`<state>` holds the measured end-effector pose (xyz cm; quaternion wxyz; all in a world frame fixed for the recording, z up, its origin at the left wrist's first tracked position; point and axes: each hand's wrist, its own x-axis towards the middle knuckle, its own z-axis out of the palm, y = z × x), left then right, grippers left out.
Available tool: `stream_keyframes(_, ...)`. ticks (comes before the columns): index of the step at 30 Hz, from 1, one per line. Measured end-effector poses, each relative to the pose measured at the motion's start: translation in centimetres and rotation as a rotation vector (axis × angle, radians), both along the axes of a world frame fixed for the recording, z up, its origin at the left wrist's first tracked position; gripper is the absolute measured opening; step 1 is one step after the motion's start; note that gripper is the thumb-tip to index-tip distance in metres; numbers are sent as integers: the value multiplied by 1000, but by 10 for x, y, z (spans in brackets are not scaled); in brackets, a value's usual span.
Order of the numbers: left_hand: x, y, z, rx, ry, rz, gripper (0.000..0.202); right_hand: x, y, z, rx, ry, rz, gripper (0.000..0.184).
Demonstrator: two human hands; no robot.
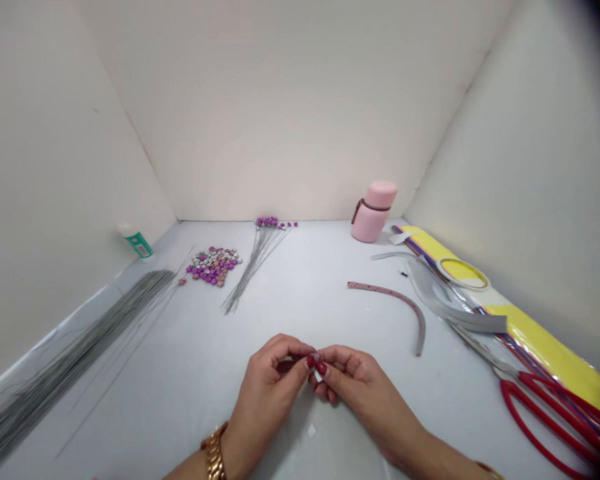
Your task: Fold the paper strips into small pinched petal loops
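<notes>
Bundled wires (pixel 75 360) along the counter's (pixel 195 373) left edge, beads (pixel 213 266) and beaded wires (pixel 257 267) upper middle, flask (pixel 373 212) back right, scissors (pixel 545 420) lower right, hands (pixel 360 393) bottom center.

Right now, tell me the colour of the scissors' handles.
The scissors handles are red, best seen in the head view.

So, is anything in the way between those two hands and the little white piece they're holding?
Nothing visible stands in the way. The left hand and right hand are pinching the small white piece directly, with nothing between them and it. The hands themselves hide part of it.
</notes>
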<state>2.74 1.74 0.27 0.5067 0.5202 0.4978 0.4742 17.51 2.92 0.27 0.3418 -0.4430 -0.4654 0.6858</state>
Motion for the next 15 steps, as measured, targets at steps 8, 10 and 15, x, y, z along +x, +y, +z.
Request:
stream_keyframes(8, 4, 0, -6, -222, -217, 40, 9, -1, 1, -1, -20, -45, -12, 10)
stream_keyframes(10, 4, 1, -7, -236, -259, 34, 8, -1, 1, 0, -31, -39, -11, 11)
stream_keyframes(15, 3, 2, -9, -228, -303, 16, 14, 0, 2, -2, -23, -42, -8, 13)
